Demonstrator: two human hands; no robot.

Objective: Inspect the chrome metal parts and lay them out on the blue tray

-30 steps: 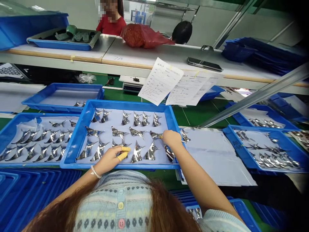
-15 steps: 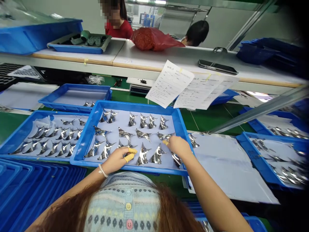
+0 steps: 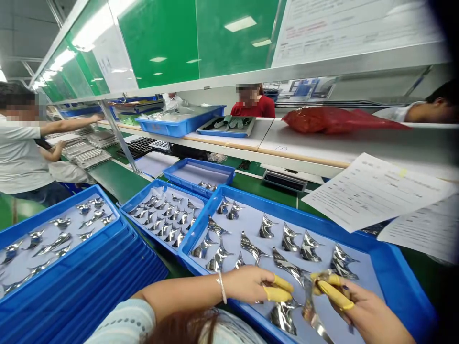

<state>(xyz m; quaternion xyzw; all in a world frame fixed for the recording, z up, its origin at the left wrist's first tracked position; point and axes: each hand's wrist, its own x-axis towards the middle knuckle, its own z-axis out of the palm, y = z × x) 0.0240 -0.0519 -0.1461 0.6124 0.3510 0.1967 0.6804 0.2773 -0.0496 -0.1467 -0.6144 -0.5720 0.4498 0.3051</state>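
Observation:
My left hand (image 3: 256,285), with yellow finger cots on its fingertips, reaches over the blue tray (image 3: 412,282) with its fingers slightly apart. Just below its fingertips lies a shiny curved metal part (image 3: 283,316) on the white lining. My right hand (image 3: 353,301), also in yellow finger cots, pinches another curved metal part (image 3: 311,308) between thumb and fingers above the tray. Several similar pointed, mirror-bright parts lie in loose rows around both hands, among them one metal part (image 3: 289,237) farther back. The lower end of the held part looks blurred.
A smaller blue tray (image 3: 124,209) of metal parts adjoins on the left. Stacked blue trays (image 3: 143,258) stand at the near left, the top one holding parts. Printed sheets (image 3: 373,196) hang from the shelf, which bears a red bag (image 3: 333,119). Co-workers are at the left and behind the shelf.
The view has swung left, bringing in the stacked trays' top and a co-worker. My right hand has lifted a metal part from the tray; my left hand has moved nearer to it.

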